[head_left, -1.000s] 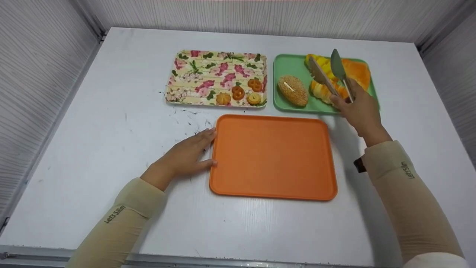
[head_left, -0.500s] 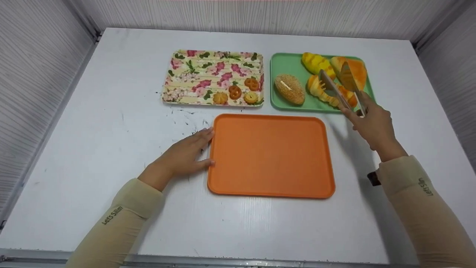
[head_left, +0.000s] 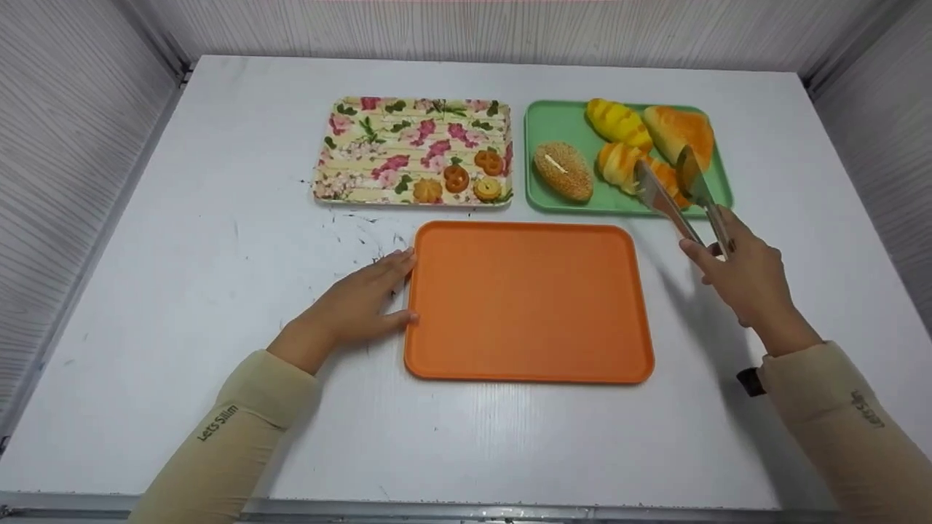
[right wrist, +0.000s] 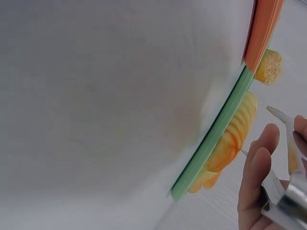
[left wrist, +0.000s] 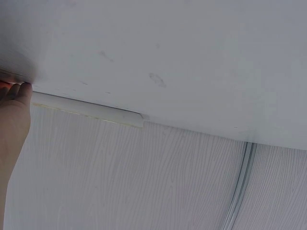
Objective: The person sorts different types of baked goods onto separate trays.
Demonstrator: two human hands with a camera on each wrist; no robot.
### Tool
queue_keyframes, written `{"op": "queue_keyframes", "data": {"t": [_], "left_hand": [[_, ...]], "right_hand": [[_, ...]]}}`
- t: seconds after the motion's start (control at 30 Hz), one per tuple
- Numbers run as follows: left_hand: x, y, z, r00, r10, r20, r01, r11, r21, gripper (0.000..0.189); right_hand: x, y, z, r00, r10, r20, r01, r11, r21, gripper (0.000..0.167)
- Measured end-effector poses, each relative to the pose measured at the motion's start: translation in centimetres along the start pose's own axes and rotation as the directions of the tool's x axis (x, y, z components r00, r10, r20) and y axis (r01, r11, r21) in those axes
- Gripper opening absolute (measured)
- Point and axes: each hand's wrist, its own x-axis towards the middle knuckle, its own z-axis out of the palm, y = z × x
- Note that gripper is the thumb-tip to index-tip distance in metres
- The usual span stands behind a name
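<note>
My left hand (head_left: pixel 357 302) rests against the left edge of the orange tray (head_left: pixel 528 302), its thumb and fingertips touching the rim. My right hand (head_left: pixel 753 273) grips a pair of metal tongs (head_left: pixel 717 222), whose two arms stand apart. The tong tips hover at the croissant (head_left: pixel 619 167) on the green tray (head_left: pixel 561 116); whether they touch it I cannot tell. In the right wrist view the tongs (right wrist: pixel 288 139) point toward the croissant (right wrist: pixel 235 132). On the same tray lie a sesame bun (head_left: pixel 563 172), a yellow bread roll (head_left: pixel 619 124) and a flat golden bread (head_left: pixel 681 131).
Left of the green tray lies a floral tray (head_left: pixel 364 156) with two pretzels (head_left: pixel 456 178) and two cookies (head_left: pixel 427 191) in its near right corner. All the trays are on a white table (head_left: pixel 182 255) with panelled walls behind and at the sides.
My right hand has drawn back toward me and to the right with the tongs, whose tips have left the yellow roll and flat bread for the croissant. My left hand stays at the orange tray.
</note>
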Motion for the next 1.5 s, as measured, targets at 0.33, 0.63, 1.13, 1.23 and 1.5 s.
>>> {"op": "queue_keyframes", "data": {"t": [0.33,0.63,1.13,1.23,1.5], "left_hand": [[-0.1,0.0,-0.1,1.000,-0.002,0.000,0.002,1.000,-0.010,0.082],[0.0,0.0,-0.1,1.000,0.004,0.001,-0.004,1.000,-0.013,0.083],[0.0,0.0,-0.1,1.000,0.003,0.011,-0.003,1.000,0.000,0.084],[0.0,0.0,-0.2,1.000,0.005,0.008,-0.005,1.000,-0.003,0.083],[0.0,0.0,-0.1,1.000,0.009,0.011,-0.010,1.000,0.004,0.083]], "right_hand": [[-2.8,0.5,0.5,1.000,0.009,0.014,-0.009,1.000,-0.019,0.081],[-4.1,1.1,0.5,0.999,0.007,0.044,-0.006,1.000,-0.024,0.081],[-4.5,1.6,0.6,0.993,0.051,0.105,-0.044,0.997,-0.062,0.087],[-4.5,1.6,0.6,0.994,0.049,0.099,-0.038,0.994,-0.105,0.087],[-4.7,1.2,0.8,0.994,0.073,0.082,-0.055,0.978,-0.200,0.090]]}}
